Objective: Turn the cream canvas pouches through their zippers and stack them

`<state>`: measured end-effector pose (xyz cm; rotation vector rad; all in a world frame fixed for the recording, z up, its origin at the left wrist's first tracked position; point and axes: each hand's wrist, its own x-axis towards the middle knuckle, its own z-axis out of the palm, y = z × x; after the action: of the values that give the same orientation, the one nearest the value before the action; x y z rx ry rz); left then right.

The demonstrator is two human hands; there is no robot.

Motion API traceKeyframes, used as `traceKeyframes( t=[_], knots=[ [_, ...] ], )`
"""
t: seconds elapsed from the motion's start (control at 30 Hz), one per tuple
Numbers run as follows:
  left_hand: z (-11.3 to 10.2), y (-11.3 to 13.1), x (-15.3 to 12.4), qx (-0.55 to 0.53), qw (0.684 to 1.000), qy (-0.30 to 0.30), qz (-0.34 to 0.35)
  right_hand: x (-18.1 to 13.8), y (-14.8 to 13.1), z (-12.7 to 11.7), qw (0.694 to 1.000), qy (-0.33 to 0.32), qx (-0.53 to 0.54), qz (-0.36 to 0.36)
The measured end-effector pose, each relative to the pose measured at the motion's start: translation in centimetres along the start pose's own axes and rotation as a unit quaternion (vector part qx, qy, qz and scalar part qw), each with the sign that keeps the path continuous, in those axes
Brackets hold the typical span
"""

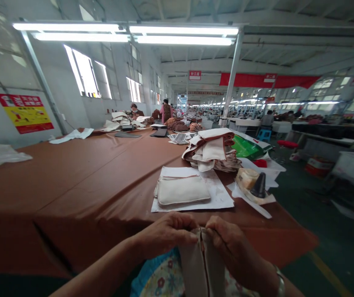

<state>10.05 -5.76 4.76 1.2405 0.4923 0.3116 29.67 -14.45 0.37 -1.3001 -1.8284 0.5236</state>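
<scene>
Low in the view, both my hands pinch the top of a folded beige fabric piece [200, 268] with a thin brown seam down its middle. My left hand [167, 233] grips its left flap with curled fingers. My right hand [229, 243], a bracelet at its wrist, grips the right flap. They meet at the near edge of a long table covered in brown cloth [80, 181]. Just beyond my hands lies a small stack of finished beige pieces [181, 189] on a white sheet [220, 194].
A taller pile of beige and brown-trimmed pieces [212, 152] sits farther back, with a green bag [246, 146] beside it. A tape roll [246, 177] and a black cone [259, 185] lie at the right edge. People work at the far end [166, 110]. The floor drops away on the right.
</scene>
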Motion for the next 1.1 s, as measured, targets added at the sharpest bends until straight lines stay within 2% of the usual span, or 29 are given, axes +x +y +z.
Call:
traceKeyframes(
  t=[0.13,0.27,0.4,0.5,0.6,0.7,0.83,0.97,1.1],
  knots=[
    [0.6,0.2,0.0,0.024,1.0,-0.001,0.001,0.0,-0.8,-0.3,0.997,-0.007,0.059,0.053],
    [0.3,0.2,0.3,0.012,1.0,-0.025,0.003,-0.2,-0.1,0.1,0.986,-0.017,0.131,0.1],
    [0.0,-0.2,1.0,0.0,0.998,-0.055,-0.011,-0.5,0.7,0.8,0.955,-0.024,0.253,0.153],
    [-0.2,-0.7,1.6,0.006,0.998,-0.055,-0.026,-0.5,0.8,0.6,0.936,-0.028,0.305,0.171],
    [0.0,-1.0,2.1,0.025,0.998,-0.047,-0.028,-0.4,0.5,0.0,0.945,-0.023,0.283,0.161],
    [0.6,-0.6,2.4,0.105,0.994,-0.035,-0.008,0.0,0.3,-0.5,0.957,-0.044,0.247,0.147],
    [1.4,0.3,2.6,0.235,0.971,-0.029,0.021,0.7,0.3,-1.0,0.95,-0.062,0.263,0.154],
    [1.5,0.5,2.8,0.334,0.941,0.002,0.051,0.9,0.8,-1.3,0.947,-0.07,0.257,0.181],
    [1.0,0.1,3.2,0.362,0.932,0.0,0.032,0.9,1.1,-1.1,0.939,-0.07,0.261,0.212]
  ],
)
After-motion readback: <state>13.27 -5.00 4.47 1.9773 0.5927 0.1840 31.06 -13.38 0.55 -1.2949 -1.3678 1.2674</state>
